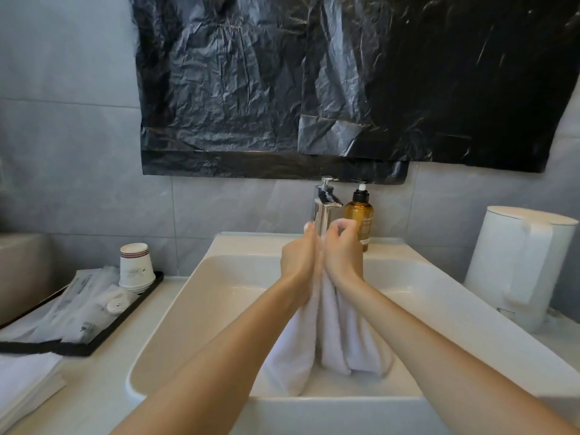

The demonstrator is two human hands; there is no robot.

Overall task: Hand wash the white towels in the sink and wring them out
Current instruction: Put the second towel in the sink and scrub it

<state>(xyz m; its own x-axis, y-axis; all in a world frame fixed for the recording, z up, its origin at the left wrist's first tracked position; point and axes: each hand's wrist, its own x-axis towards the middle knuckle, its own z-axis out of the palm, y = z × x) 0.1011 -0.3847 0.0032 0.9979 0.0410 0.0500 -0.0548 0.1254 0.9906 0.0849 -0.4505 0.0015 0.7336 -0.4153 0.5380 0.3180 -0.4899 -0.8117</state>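
A white towel (332,337) hangs in folds over the white rectangular sink (194,296), its lower end down in the basin. My left hand (298,259) and my right hand (343,255) are pressed close together above the basin and both grip the towel's top, with bits of white cloth showing at the fingertips. The chrome faucet (324,208) stands right behind my hands. More folded white towels (22,381) lie on the counter at the lower left.
An amber pump bottle (361,215) stands beside the faucet. A black tray (78,348) on the left counter holds paper cups (135,266) and wrapped toiletries. A white kettle (518,265) sits on the right. Black plastic sheeting (314,89) covers the wall above.
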